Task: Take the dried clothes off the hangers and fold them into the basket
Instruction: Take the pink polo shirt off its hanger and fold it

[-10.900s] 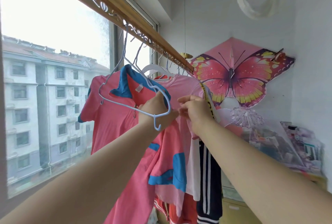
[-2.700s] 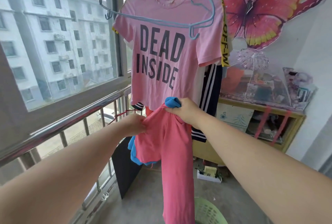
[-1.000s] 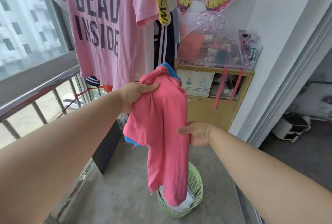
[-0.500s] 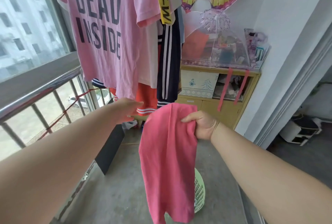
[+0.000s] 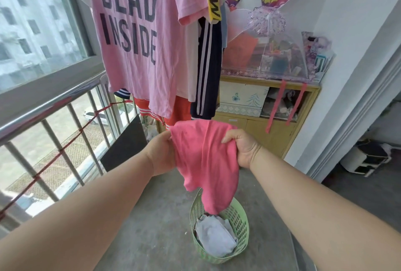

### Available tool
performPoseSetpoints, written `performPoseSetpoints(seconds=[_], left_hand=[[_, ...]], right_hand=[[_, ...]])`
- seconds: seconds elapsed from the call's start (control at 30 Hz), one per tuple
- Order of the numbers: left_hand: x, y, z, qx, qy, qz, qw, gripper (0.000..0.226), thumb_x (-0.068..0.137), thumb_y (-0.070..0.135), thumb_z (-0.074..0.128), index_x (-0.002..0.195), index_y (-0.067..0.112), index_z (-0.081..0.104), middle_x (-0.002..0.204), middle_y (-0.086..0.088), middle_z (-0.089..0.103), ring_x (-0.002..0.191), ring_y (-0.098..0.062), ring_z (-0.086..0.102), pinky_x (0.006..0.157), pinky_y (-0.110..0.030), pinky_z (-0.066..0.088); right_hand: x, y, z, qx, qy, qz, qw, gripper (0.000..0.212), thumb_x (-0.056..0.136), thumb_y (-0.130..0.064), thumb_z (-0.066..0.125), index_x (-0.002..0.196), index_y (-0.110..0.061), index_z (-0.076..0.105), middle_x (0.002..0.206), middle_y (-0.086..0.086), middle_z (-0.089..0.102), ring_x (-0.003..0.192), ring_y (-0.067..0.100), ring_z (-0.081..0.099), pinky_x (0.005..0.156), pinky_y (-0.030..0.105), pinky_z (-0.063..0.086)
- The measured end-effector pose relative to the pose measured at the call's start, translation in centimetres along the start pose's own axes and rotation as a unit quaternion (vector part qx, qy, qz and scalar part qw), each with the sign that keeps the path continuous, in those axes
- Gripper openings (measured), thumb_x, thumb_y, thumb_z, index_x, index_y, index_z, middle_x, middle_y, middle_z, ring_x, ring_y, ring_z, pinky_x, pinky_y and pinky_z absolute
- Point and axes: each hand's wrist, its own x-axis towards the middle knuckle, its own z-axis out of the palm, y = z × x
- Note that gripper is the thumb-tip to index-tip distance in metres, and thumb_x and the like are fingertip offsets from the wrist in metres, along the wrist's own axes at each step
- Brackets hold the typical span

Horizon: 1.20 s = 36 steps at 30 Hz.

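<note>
- directly above the basket point(image 5: 241, 219), the left hand point(image 5: 161, 153) and right hand point(image 5: 243, 149) each grip an upper edge of the coral garment point(image 5: 206, 162), so it hangs doubled for folding.
- its tail seems to dip inside the basket.

Grey concrete floor point(image 5: 152, 233) spread across lower frame, green mesh basket point(image 5: 241, 225) set on it at lower centre, black board point(image 5: 123, 147) propped left of centre, wooden cabinet point(image 5: 269, 133) placed behind.

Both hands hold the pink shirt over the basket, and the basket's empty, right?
Not empty. The head view shows a pale folded cloth lying in the basket. The rest stands: left hand and right hand hold the pink shirt over it.
</note>
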Motion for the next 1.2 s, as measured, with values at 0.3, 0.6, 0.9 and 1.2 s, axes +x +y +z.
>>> performPoseSetpoints(seconds=[0.3, 0.6, 0.9, 1.2], left_hand=[[1.2, -0.3, -0.7, 0.052, 0.089, 0.068, 0.992, 0.025, 0.096, 0.005, 0.037, 0.099, 0.012, 0.061, 0.076, -0.007, 0.068, 0.075, -0.022, 0.059, 0.072, -0.032, 0.046], [1.4, 0.5, -1.6, 0.071, 0.120, 0.118, 0.983, 0.025, 0.093, -0.008, 0.041, 0.083, 0.007, 0.059, 0.062, -0.003, 0.058, 0.049, -0.010, 0.055, 0.051, -0.020, 0.050], [-0.1, 1.5, -1.5, 0.033, 0.135, 0.114, 0.984, 0.020, 0.090, 0.006, 0.049, 0.072, 0.010, 0.057, 0.054, -0.003, 0.054, 0.045, -0.013, 0.049, 0.049, -0.022, 0.045], [-0.3, 1.9, -3.1, 0.080, 0.225, 0.108, 0.965, 0.015, 0.087, 0.003, 0.063, 0.101, 0.002, 0.061, 0.085, -0.007, 0.058, 0.076, -0.016, 0.056, 0.063, -0.027, 0.050]], right_hand=[[1.8, 1.3, -1.2, -0.121, 0.167, 0.042, 0.977, 0.021, 0.079, 0.015, 0.057, 0.094, 0.004, 0.064, 0.085, 0.017, 0.065, 0.076, 0.030, 0.065, 0.089, 0.047, 0.054], [0.9, 2.2, -1.2, -0.231, 0.226, 0.026, 0.946, 0.016, 0.076, 0.008, 0.073, 0.086, 0.003, 0.061, 0.092, 0.014, 0.066, 0.090, 0.025, 0.066, 0.088, 0.037, 0.056], [0.2, 1.8, -0.9, -0.209, 0.209, 0.037, 0.954, 0.019, 0.079, 0.012, 0.067, 0.096, 0.008, 0.060, 0.084, 0.011, 0.064, 0.074, 0.020, 0.065, 0.068, 0.029, 0.056], [-1.8, 0.9, -2.2, -0.051, 0.139, 0.039, 0.988, 0.010, 0.086, 0.008, 0.060, 0.085, 0.001, 0.054, 0.085, 0.015, 0.069, 0.074, 0.023, 0.069, 0.057, 0.031, 0.058]])
